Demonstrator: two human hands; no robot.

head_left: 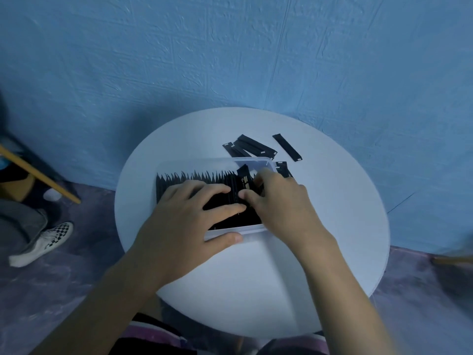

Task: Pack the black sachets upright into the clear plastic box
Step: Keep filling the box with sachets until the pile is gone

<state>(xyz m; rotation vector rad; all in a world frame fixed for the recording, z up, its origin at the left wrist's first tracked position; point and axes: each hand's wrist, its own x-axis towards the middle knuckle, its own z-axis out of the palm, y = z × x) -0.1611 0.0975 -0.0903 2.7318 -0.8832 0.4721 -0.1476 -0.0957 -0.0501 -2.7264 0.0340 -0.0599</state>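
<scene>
**Two hands at a box of black sachets**

Closest to us is a bit of striped cloth [153, 336] on the person's lap. Two bare arms reach away from it over a round white table [332, 226].

The clear plastic box [253, 229] sits in the middle of the table. A long row of black sachets [194, 176] stands upright inside it, filling it from the left end almost to the right end.

The left hand [184, 213] lies on top of the row. Its fingers are spread out and almost straight, pressing on the sachet tops. Its thumb rests on the near wall of the box.

The right hand [279, 201] is at the right end of the row. It pinches one black sachet [244, 179] between thumb and fingers. This sachet sticks up higher than the others and leans a little.

On the far side of the table, a small pile of loose sachets [252, 147] lies flat. A single sachet [287, 147] lies to the right of the pile. One more sachet [283, 169] lies just beside the box's far right corner.

Behind the table is a blue wall [230, 60]. On the floor at the left is a white shoe with checks [43, 243], and above it a slanted wooden stick [38, 172].
</scene>
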